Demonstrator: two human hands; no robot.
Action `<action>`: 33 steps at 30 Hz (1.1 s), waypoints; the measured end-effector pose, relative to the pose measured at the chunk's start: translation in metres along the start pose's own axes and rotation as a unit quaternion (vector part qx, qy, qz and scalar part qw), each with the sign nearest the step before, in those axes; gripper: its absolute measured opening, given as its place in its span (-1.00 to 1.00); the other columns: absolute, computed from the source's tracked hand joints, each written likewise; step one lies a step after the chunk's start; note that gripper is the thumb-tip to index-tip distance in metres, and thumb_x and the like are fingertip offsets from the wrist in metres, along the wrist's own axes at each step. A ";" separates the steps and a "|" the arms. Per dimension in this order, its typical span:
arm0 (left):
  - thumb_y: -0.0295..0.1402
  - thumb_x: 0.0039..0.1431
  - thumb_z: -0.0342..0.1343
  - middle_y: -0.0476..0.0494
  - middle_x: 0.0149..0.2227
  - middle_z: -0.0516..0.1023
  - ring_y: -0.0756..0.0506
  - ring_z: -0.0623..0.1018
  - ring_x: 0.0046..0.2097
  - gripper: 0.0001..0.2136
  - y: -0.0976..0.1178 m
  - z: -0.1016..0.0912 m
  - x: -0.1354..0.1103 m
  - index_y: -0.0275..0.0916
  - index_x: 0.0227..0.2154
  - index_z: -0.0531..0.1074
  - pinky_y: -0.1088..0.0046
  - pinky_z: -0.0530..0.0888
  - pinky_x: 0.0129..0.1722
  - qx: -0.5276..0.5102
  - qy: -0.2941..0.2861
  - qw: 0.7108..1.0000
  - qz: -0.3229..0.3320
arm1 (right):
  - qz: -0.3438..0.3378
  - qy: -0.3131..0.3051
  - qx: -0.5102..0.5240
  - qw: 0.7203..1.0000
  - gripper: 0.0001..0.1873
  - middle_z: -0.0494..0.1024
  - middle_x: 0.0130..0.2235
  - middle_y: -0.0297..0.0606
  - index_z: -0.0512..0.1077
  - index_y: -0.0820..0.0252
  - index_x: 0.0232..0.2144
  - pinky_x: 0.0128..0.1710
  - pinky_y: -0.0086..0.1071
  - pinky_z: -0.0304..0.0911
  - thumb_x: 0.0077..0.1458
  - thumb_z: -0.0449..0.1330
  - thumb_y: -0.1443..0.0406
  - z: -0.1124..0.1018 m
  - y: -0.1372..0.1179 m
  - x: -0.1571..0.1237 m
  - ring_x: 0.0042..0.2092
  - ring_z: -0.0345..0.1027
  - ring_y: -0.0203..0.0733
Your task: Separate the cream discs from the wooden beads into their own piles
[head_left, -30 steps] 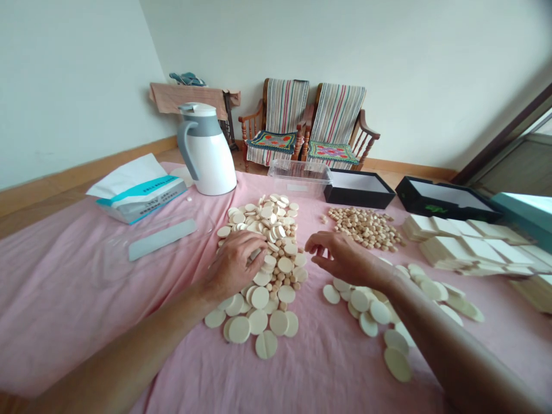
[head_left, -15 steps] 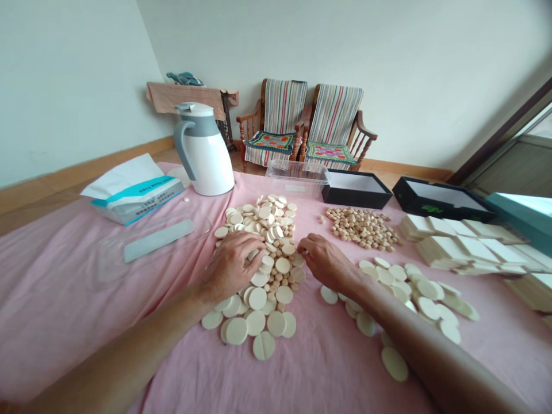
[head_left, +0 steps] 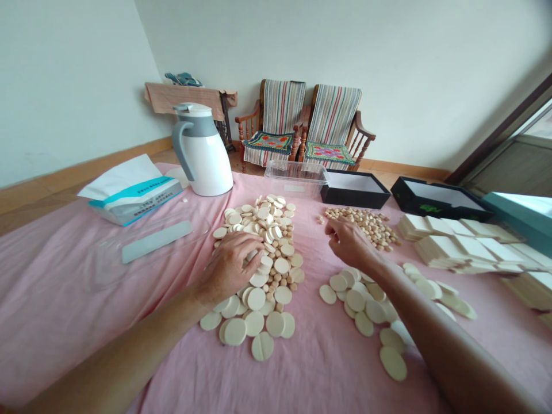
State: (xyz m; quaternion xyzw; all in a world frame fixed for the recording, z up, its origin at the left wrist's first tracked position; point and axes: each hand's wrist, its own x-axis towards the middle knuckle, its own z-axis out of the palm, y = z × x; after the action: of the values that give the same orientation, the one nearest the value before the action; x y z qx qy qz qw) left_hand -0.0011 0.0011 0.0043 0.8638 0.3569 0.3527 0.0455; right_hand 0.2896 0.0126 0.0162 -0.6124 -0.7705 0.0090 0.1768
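Observation:
My left hand (head_left: pixel 236 261) lies over the left side of a mixed pile of pale wooden discs (head_left: pixel 256 299) and small wooden beads (head_left: pixel 284 280). Its fingers curl down into the discs, and their tips are hidden. My right hand (head_left: pixel 347 242) is just above the pink cloth, at the near-left edge of a separate heap of wooden beads (head_left: pixel 366 221). The fingers of that hand are bent inward and closed; whatever is in them does not show. Below the right wrist is a second group of pale discs (head_left: pixel 355 301), partly covered by the forearm.
Stacks of square wooden tiles (head_left: pixel 448 253) stand at right. Behind them are a black tray (head_left: pixel 440 198), another black box (head_left: pixel 356 190) and a clear plastic container (head_left: pixel 295 178). A white-grey jug (head_left: pixel 211 164), a tissue pack (head_left: pixel 135 195) and a clear lid (head_left: pixel 157 241) are on the left.
My right hand has moved right, from the edge of the mixed pile to the bead heap, uncovering more of the right-hand discs. My left hand stays nearly in place.

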 end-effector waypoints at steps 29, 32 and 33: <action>-0.46 0.16 0.06 -0.16 -0.19 0.56 -0.13 0.51 -0.09 -0.86 0.000 0.001 0.000 -0.23 -0.26 0.48 0.24 0.43 -0.02 0.006 -0.001 1.000 0.000 | -0.159 -0.028 0.165 0.973 -0.81 0.45 -0.20 -0.12 0.43 0.22 -0.17 -0.14 -0.28 0.27 0.17 0.09 0.40 0.019 -0.064 -0.016 -0.15 0.32 -0.16; -0.47 0.16 0.06 -0.17 -0.19 0.56 -0.13 0.51 -0.09 -0.86 -0.001 0.001 0.000 -0.23 -0.26 0.48 0.24 0.43 -0.02 0.007 0.000 1.000 0.002 | -0.155 -0.021 0.168 0.973 -0.82 0.45 -0.22 -0.13 0.45 0.22 -0.23 -0.15 -0.31 0.27 0.19 0.06 0.41 0.020 -0.065 -0.016 -0.17 0.32 -0.18; -0.47 0.16 0.05 -0.17 -0.19 0.56 -0.13 0.51 -0.08 -0.86 -0.001 0.001 0.000 -0.23 -0.26 0.48 0.23 0.43 -0.02 0.007 0.001 1.000 0.002 | -0.153 -0.017 0.172 0.973 -0.82 0.45 -0.22 -0.13 0.46 0.23 -0.25 -0.16 -0.32 0.27 0.20 0.05 0.41 0.020 -0.065 -0.016 -0.17 0.33 -0.18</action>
State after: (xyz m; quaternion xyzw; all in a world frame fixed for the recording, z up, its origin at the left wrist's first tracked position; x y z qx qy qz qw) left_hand -0.0010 0.0017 0.0033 0.8645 0.3579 0.3508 0.0386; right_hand 0.2255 -0.0148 0.0085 -0.4478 -0.8446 0.1244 0.2658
